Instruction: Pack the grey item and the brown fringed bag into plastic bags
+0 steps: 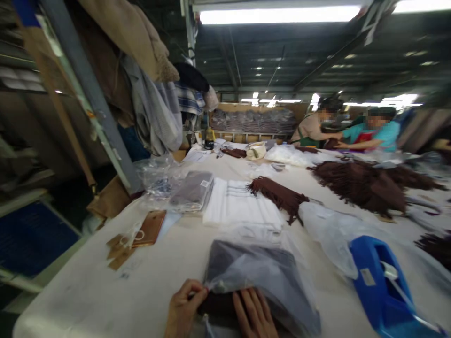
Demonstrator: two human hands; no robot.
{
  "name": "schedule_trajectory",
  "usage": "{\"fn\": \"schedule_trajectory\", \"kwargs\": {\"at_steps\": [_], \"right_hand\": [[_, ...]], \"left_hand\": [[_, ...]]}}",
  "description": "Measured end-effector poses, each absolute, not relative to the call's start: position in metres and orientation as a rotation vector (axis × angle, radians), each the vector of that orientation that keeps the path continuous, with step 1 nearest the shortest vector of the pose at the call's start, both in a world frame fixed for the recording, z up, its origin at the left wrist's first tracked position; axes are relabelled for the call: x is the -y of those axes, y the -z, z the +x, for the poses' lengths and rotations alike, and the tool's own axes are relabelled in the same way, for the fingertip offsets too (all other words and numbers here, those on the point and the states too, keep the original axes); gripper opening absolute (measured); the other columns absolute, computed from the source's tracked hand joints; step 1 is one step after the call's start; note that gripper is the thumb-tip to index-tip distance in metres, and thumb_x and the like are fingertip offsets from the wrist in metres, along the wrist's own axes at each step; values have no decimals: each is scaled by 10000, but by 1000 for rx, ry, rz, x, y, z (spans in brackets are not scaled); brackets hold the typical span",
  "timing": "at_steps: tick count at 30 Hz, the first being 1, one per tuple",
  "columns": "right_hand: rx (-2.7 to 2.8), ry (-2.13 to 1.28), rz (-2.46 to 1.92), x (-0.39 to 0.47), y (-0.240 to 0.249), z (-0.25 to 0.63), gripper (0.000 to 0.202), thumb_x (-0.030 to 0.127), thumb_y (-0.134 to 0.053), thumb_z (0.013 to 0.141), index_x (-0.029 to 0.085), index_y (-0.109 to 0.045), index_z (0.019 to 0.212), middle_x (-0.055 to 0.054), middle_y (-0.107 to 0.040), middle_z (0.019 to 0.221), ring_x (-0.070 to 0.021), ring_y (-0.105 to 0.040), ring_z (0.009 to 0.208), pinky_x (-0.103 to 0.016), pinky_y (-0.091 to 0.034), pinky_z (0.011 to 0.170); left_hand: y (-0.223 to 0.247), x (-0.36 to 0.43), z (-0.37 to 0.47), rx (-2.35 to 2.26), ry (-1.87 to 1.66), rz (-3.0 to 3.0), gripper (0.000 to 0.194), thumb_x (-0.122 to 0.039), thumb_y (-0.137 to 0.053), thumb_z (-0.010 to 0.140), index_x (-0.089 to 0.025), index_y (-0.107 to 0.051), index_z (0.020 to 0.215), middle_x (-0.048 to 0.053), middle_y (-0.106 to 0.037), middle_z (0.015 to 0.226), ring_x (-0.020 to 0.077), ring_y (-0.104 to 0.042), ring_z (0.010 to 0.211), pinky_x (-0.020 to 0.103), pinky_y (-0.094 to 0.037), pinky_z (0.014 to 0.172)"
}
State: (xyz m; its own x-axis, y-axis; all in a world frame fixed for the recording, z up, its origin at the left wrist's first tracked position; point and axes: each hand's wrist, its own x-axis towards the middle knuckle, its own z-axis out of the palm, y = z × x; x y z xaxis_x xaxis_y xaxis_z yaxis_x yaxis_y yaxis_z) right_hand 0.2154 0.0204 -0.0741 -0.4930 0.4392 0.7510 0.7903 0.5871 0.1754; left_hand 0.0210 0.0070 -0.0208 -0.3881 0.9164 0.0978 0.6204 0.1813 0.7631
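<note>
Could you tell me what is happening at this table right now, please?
A person is working a dark folded garment at the mouth of a clear plastic bag on a white table. The left hand pinches the bag's edge while the right hand lies flat on the garment. A blue tape dispenser sits to the right. Two other people handle brown fringed pieces at the far end.

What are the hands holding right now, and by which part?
The left hand pinches the near open edge of the clear plastic bag. The right hand lies flat on the dark folded garment at the bag's mouth, pressing rather than gripping.
</note>
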Motion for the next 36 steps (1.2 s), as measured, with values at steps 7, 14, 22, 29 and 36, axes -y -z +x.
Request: {"fn": "schedule_trajectory", "kwargs": {"at_steps": [7, 14, 22, 29, 36], "right_hand": [[2235, 731, -1024, -18, 66, 225, 449, 46, -371, 790, 217, -606, 1133, -79, -675, 1086, -230, -603, 1007, -481, -204, 1079], [2204, 724, -1095, -18, 73, 223, 435, 74, -403, 788, 214, -581, 1159, -108, -661, 1111, -250, -600, 1017, -491, -252, 1041], [2210, 693, -1134, -17, 85, 226, 529, 83, -399, 798, 241, -493, 1294, -107, -647, 1141, -276, -593, 1036, -478, -333, 976], [2194, 725, -1094, -19, 89, 230, 599, 100, -338, 831, 186, -281, 1421, -145, -617, 1191, -283, -533, 1149, -515, -336, 989], [2248, 779, -1028, -23, 85, 235, 530, 60, -375, 788, 174, -472, 1296, -136, -605, 1210, -331, -274, 1338, -560, -303, 1018]], "left_hand": [[15, 4, 16, -1842, -1326, 1447, 180, -328, -516, 758, -207, -523, 625, 5, -575, 674, 156, -570, 637, 241, -480, 594], [10, -7, 33, -1948, -1282, 2003, 232, -136, -533, 739, -211, -548, 958, 57, -612, 899, 212, -604, 839, 346, -542, 723], [11, -21, 17, -1745, -1196, 2439, 229, -202, -344, 942, -199, -521, 796, 12, -585, 726, 146, -572, 680, 233, -489, 596], [8, -19, 11, -1754, -1280, 2380, 289, -217, -341, 952, -200, -497, 709, -6, -549, 644, 118, -552, 599, 198, -455, 545], [31, -10, 8, -1855, -1359, 2036, 203, -211, -347, 894, -211, -539, 827, 28, -623, 734, 150, -623, 656, 227, -497, 575]]}}
